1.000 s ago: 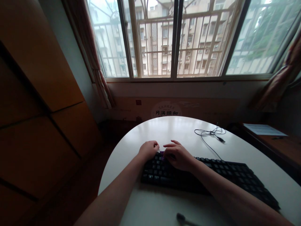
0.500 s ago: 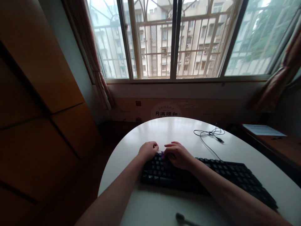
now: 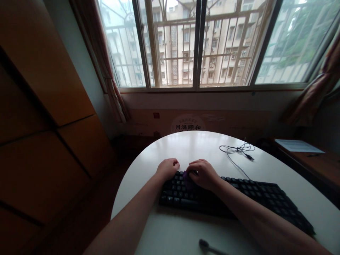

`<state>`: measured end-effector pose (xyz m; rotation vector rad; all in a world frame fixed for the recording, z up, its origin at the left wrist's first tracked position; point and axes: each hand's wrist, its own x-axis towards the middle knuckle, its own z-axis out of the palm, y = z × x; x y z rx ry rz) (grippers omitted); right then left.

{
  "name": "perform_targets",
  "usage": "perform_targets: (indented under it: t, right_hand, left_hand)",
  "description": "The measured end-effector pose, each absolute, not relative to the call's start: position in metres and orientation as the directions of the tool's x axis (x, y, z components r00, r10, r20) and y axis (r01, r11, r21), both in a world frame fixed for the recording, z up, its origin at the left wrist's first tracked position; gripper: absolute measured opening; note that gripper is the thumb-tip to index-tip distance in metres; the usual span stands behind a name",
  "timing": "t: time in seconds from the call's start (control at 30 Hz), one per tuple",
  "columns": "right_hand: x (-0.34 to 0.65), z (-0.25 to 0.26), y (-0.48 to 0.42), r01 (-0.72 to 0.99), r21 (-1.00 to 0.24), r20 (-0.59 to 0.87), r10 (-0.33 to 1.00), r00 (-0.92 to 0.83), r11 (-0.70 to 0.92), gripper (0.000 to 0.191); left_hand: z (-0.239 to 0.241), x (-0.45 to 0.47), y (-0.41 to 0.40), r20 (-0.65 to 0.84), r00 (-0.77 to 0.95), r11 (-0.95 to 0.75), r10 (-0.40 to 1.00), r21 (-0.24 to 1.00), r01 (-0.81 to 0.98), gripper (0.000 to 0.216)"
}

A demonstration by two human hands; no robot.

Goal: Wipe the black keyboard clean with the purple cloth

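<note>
A black keyboard lies on the white round table, tilted slightly down to the right. At its far left corner my left hand is closed, fingers curled over the edge. My right hand is over the left-middle keys, its fingers pinched on a small purple, soft-looking piece. That piece touches the upper keys, and part of it is hidden by the hand and its shadow. Whether it is a gel or a cloth I cannot tell.
A thin black cable with a USB plug lies coiled behind the keyboard. A dark-bristled brush is at the near edge of view. To the right, paper lies on a brown desk. A wooden cabinet stands left.
My right hand has shifted slightly to the right and its fingers have drawn in closer around the purple piece. My left hand stays at the keyboard's corner.
</note>
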<state>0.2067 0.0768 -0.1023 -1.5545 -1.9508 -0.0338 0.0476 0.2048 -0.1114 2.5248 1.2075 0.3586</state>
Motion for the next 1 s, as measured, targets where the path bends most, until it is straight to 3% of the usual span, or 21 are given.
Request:
perform_targets:
  t: [0.23, 0.63, 0.77, 1.0]
  right_hand:
    - [0.208, -0.1066, 0.0789, 0.941, -0.281, 0.456, 0.889, -0.042, 0.188, 0.02]
    - [0.2111, -0.1021, 0.0754, 0.914, -0.111, 0.479, 0.827, -0.295, 0.39, 0.022]
    - [0.2067, -0.1027, 0.0736, 0.898, -0.149, 0.478, 0.825, -0.301, 0.414, 0.022]
    - [0.2075, -0.1047, 0.0742, 0.859, -0.329, 0.449, 0.865, -0.223, 0.393, 0.03]
  left_hand:
    - [-0.1106, 0.048, 0.2043, 0.093, 0.611, -0.593, 0.786, 0.39, 0.704, 0.024]
    - [-0.1074, 0.0481, 0.2025, 0.096, 0.621, -0.605, 0.778, 0.383, 0.698, 0.023]
    - [-0.1069, 0.0481, 0.2022, 0.095, 0.621, -0.605, 0.778, 0.38, 0.699, 0.024]
    - [-0.1055, 0.0476, 0.2017, 0.093, 0.617, -0.601, 0.781, 0.38, 0.703, 0.024]
